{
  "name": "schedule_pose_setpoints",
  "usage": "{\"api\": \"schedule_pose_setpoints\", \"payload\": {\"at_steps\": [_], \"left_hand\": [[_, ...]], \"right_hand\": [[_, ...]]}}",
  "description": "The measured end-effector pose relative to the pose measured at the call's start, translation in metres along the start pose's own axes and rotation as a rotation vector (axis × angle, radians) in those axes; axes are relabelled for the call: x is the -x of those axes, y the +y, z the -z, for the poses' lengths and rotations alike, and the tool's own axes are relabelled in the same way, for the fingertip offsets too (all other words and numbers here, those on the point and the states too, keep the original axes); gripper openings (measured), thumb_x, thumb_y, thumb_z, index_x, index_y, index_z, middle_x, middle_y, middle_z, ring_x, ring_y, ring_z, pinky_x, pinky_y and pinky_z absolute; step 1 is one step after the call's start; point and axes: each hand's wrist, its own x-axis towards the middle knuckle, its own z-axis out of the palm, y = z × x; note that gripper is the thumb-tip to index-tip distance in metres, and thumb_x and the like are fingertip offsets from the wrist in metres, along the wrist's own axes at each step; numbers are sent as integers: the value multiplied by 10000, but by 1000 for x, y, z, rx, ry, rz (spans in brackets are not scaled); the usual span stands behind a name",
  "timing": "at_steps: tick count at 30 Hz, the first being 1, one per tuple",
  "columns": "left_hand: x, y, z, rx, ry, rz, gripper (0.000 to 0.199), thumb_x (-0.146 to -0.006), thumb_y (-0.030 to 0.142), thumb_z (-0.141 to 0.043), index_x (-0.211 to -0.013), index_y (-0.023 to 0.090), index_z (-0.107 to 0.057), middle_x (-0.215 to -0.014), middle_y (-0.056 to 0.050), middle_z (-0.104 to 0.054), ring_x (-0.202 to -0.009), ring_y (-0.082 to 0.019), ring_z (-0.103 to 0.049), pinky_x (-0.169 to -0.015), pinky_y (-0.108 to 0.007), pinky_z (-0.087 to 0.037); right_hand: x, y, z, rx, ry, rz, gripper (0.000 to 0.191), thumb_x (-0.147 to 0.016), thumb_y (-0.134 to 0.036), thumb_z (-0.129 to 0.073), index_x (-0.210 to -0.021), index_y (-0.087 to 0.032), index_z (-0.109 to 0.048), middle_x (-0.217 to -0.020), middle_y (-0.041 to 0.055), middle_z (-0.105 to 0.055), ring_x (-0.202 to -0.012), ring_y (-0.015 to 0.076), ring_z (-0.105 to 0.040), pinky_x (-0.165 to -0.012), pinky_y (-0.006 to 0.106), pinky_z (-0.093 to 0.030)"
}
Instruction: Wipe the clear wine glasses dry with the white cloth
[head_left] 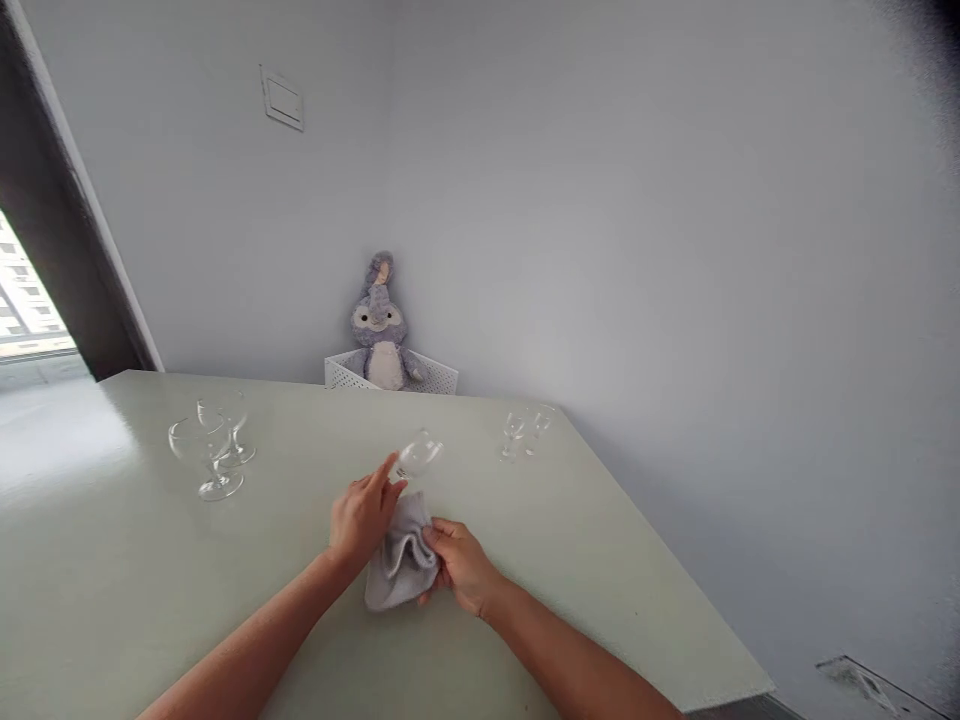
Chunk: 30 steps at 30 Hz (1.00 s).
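My left hand (364, 515) reaches over the middle of the table, thumb and index finger closed at the lower end of a small clear stemmed glass (421, 454). The glass is tilted, its bowl pointing away to the upper right. My right hand (463, 566) grips a crumpled light grey cloth (401, 572), fingers partly hidden behind it. The cloth hangs just below the glass, close to my left palm; whether the two touch is hard to tell.
Two larger stemmed glasses, one in front (220, 487) and one behind (238, 453), stand at left on the pale table (300, 640). Two small glasses (513, 428) stand near its right edge. Past the far edge, a plush toy (385, 362) sits in a white basket (442, 377).
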Motion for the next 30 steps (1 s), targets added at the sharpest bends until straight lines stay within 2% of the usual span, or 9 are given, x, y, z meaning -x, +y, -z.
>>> {"api": "schedule_pose_setpoints", "payload": {"at_steps": [2, 3, 6, 8, 13, 18, 22, 26, 30], "left_hand": [[-5, -3, 6, 55, 0, 122, 397, -856, 397, -361, -1188, 201, -455, -694, 10, -612, -608, -136, -556, -549, -224, -353], [-7, -2, 8, 97, 7, 158, 387, -854, 394, -356, -1170, 194, -459, -674, 21, -595, -596, -129, -549, -545, -219, -354], [-6, 4, 10, 233, 20, 172, 366, -854, 375, -340, -1154, 194, -446, -669, 37, -564, -588, -116, -542, -546, -210, -373], [0, 11, 7, 303, 4, 131, 366, -853, 366, -338, -1166, 202, -429, -683, 38, -563, -566, -108, -536, -533, -206, -384], [19, 27, -5, 381, -52, -79, 344, -848, 325, -353, -1153, 200, -449, -719, 15, -597, -571, -117, -556, -539, -223, -429], [22, 29, -8, 409, 9, -225, 338, -847, 261, -381, -1171, 217, -463, -909, -41, -640, -793, -161, -603, -659, -257, -478], [22, 31, -8, 414, -31, -313, 434, -855, 258, -400, -1286, 254, -342, -1175, -80, -535, -1045, -187, -529, -825, -302, -454], [29, 30, -18, 288, -199, -409, 691, -808, 358, -500, -1383, 266, -128, -1419, -101, -250, -1267, -254, -291, -974, -413, -342], [33, 22, -32, 164, -457, -574, 538, -791, 408, -511, -1301, 332, -356, -1389, -38, -332, -1263, -265, -302, -1011, -461, -293]], "right_hand": [[5, -5, 3, 334, -63, -2, 476, -716, -608, -507, -842, -157, -596, -569, -31, -494, -443, 107, -472, -431, 250, -413], [8, -10, 6, 512, -42, 66, 482, -738, -613, -472, -845, -162, -605, -599, -20, -511, -493, 116, -497, -480, 254, -419], [12, -30, 14, 918, 230, 388, 431, -805, -555, -420, -912, -194, -629, -831, 26, -559, -751, 151, -539, -690, 274, -420], [10, -41, 17, 1001, 361, 512, 390, -808, -518, -450, -983, -218, -627, -927, 43, -539, -859, 163, -517, -775, 287, -398], [-9, -42, 13, 676, 319, 500, 401, -690, -479, -617, -986, -210, -635, -828, 15, -546, -708, 132, -499, -629, 246, -411], [-12, -35, -2, 338, 225, 460, 298, -704, -428, -597, -874, -191, -658, -710, -3, -580, -681, 149, -535, -600, 260, -425], [-7, -44, 1, 266, 338, 536, 251, -678, -402, -625, -775, -173, -657, -727, 9, -594, -685, 150, -547, -625, 261, -432], [-6, -51, 39, 250, 532, 528, 278, -674, -409, -617, -801, -162, -633, -737, 14, -595, -549, 104, -502, -522, 231, -408], [-4, -46, 107, 372, 873, 405, 340, -648, -429, -599, -839, -148, -609, -562, -13, -544, -446, 104, -445, -439, 227, -364]]}}
